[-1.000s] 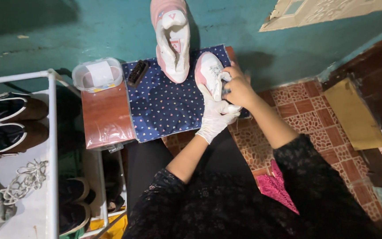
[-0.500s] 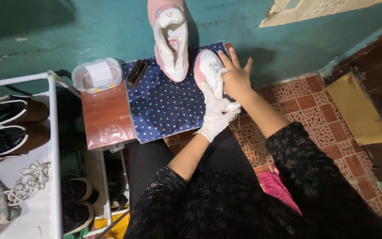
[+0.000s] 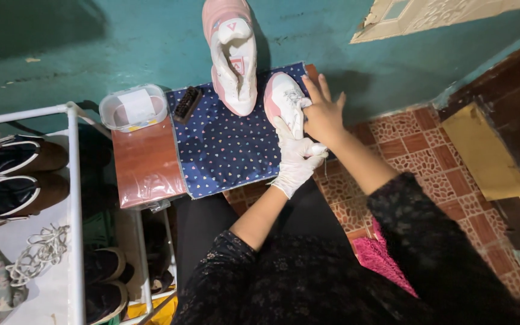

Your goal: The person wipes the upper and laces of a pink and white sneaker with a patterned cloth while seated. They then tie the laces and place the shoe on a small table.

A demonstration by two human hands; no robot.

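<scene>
A white metal shoe rack [image 3: 72, 198] stands at the person's left, carrying dark sandals [image 3: 16, 156] and loose white laces [image 3: 37, 253]. The small brown table [image 3: 145, 165] bears a blue dotted cloth [image 3: 224, 150]. At its far left corner sits a clear, lidded plastic tub [image 3: 132, 108] with a white label on top; a dark brush [image 3: 186, 103] lies just beside it. One pink-and-white sneaker [image 3: 233, 57] leans toe-up against the teal wall [image 3: 121, 42]. The second sneaker [image 3: 283, 99] lies on the cloth's right edge, long axis running away from the person, toe toward the wall. The gloved left hand [image 3: 296, 157] has its grip clenched on this shoe's near end. The bare right hand [image 3: 323, 114] rests open-fingered against its side.
</scene>
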